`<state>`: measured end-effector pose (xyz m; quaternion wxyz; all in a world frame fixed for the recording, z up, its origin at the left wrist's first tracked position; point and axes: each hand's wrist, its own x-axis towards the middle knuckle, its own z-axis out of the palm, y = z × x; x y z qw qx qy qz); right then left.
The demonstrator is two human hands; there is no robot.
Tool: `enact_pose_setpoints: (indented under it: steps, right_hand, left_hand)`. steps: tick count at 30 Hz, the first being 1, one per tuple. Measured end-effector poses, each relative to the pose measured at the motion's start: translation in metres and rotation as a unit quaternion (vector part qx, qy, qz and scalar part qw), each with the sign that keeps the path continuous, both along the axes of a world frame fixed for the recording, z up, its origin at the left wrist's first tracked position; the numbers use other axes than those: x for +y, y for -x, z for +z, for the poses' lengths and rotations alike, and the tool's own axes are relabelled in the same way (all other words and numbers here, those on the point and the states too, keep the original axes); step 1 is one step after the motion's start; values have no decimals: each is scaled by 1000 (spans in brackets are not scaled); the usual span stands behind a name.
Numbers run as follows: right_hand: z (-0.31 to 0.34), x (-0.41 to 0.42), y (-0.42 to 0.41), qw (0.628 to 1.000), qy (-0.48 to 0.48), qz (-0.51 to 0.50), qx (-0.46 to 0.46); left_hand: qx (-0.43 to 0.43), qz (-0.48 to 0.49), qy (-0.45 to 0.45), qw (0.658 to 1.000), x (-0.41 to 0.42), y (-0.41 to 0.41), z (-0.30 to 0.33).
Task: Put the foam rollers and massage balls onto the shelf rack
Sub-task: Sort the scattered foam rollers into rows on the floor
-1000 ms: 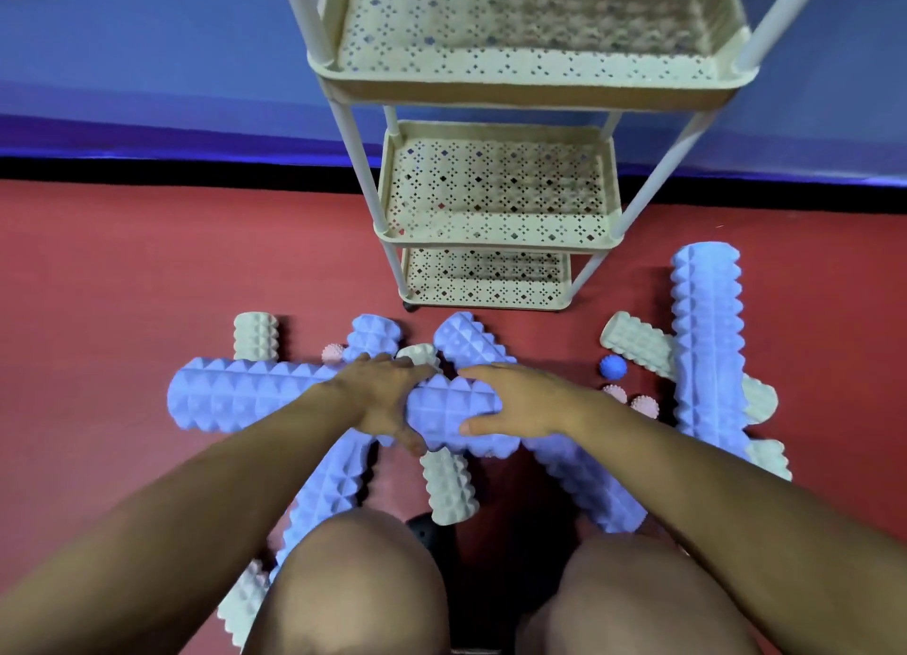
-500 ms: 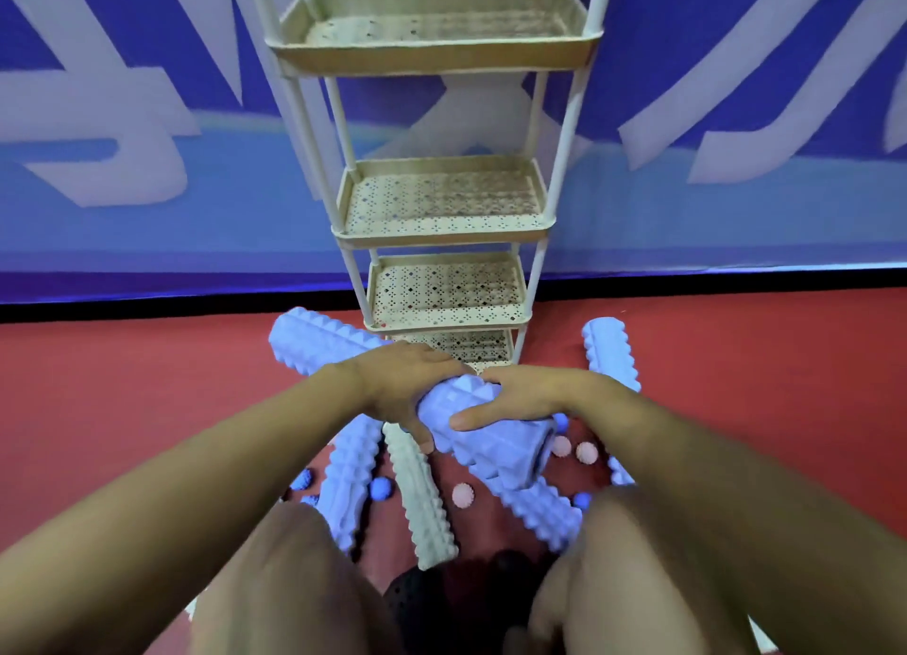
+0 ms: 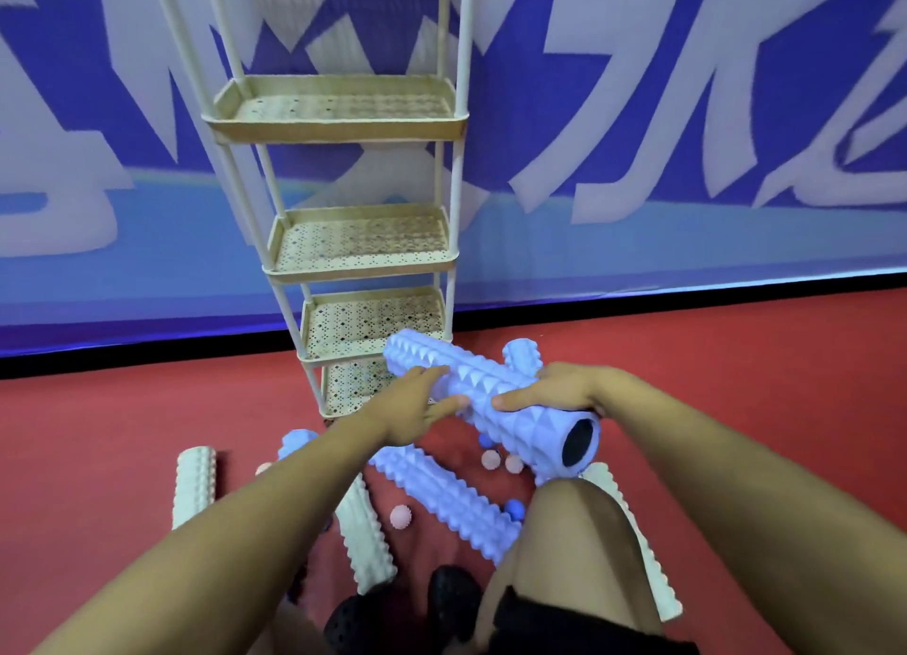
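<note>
You've swung the blue roller (image 3: 491,399) up since before; left hand (image 3: 412,409) flat against it, right hand (image 3: 554,389) gripping. Next, slide it onto the shelf rack (image 3: 338,129) at 11 o'clock.

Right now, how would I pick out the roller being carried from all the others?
Start at the tall cream shelf rack against the blue wall. Just right of its lowest trays, a long lavender foam roller is held off the red floor, left hand and right hand on it. Unlike the others, it shows a dark hollow end.
</note>
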<state>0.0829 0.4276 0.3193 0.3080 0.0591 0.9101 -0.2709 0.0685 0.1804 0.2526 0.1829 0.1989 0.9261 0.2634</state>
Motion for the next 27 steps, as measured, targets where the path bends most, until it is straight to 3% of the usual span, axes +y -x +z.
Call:
enact_pose_setpoints:
  steps: [3, 9, 17, 27]
  right_hand:
    - [10, 25, -1, 997, -22, -33, -60]
    - [-23, 64, 0, 990, -54, -114, -63]
    - [-105, 111, -3, 973, -87, -212, 5]
    - [-209, 171, 59, 952, -135, -261, 89]
  left_hand:
    - [-15, 17, -5, 1000, 30, 2, -1]
    - [-51, 40, -40, 997, 66, 18, -16]
    - [-67, 42, -28, 996, 111, 45, -58]
    - [-144, 92, -27, 985, 148, 97, -152]
